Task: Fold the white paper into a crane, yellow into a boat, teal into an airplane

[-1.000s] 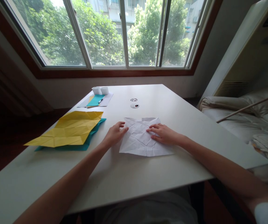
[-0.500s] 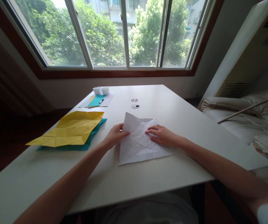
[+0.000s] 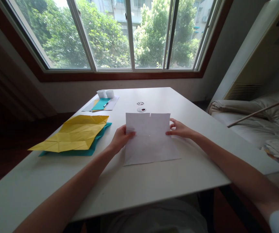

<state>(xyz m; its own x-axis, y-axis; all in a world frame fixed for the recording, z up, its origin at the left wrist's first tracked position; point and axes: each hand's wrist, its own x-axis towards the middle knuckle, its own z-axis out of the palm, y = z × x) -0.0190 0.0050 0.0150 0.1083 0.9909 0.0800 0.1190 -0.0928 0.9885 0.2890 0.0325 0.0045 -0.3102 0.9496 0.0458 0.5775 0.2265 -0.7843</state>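
Observation:
A creased white paper sheet [image 3: 149,139] stands tilted up from the white table [image 3: 139,191], its near edge resting on the surface. My left hand [image 3: 120,139] pinches the sheet's left edge near the top. My right hand [image 3: 179,129] grips its right edge at about the same height. The far edge of the sheet is raised toward me and shows a small notch in the middle.
A creased yellow sheet [image 3: 73,133] lies over a teal sheet [image 3: 94,142] on the left. Farther back are a teal card with a pen [image 3: 101,104], two small white paper boxes [image 3: 105,94] and two cable holes [image 3: 141,109]. Bedding [image 3: 256,119] lies right of the table.
The white sheet lay flat under both hands; my left hand lifted its left side, then both hands raised the far edge upright. My right hand moved from the sheet's middle to its right edge.

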